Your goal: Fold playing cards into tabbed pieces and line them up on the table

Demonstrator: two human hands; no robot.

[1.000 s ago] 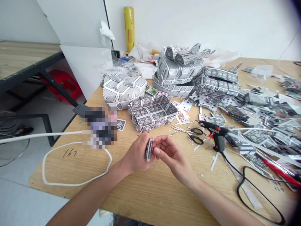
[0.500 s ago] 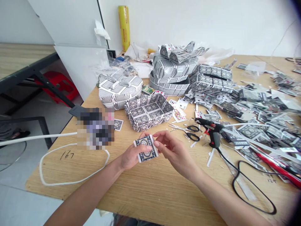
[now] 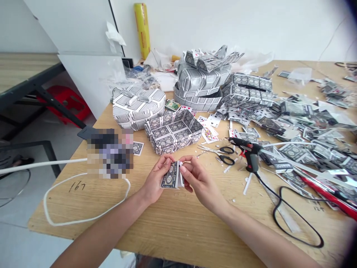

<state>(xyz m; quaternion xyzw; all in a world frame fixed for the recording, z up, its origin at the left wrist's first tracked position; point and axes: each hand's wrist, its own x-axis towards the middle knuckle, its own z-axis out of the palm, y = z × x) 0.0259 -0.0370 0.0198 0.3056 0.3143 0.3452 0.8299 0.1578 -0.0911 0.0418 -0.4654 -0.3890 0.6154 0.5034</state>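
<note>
Above the front part of the wooden table, a blue-black patterned playing card piece [image 3: 169, 177] is between my two hands. My left hand [image 3: 156, 179] grips its left side, with the thumb on the patterned face. My right hand [image 3: 198, 180] pinches the right side, where a white edge stands up beside a second narrow strip; whether these are two cards or one bent card I cannot tell. Just beyond my hands stands an open tray woven of cards [image 3: 174, 132]. Scissors [image 3: 227, 160] lie to the right of it, beside a black glue gun [image 3: 251, 156].
Woven card boxes [image 3: 139, 108] stand behind the tray, some stacked [image 3: 203, 78]. Loose cards [image 3: 301, 152] heap up on the right. A white cable [image 3: 89, 222] loops at the left, and a black cord [image 3: 295, 242] curls at the right front.
The card has turned between my hands; its right edge now stands up or parts. My left thumb has moved up toward its top edge. The whole view has shifted slightly.
</note>
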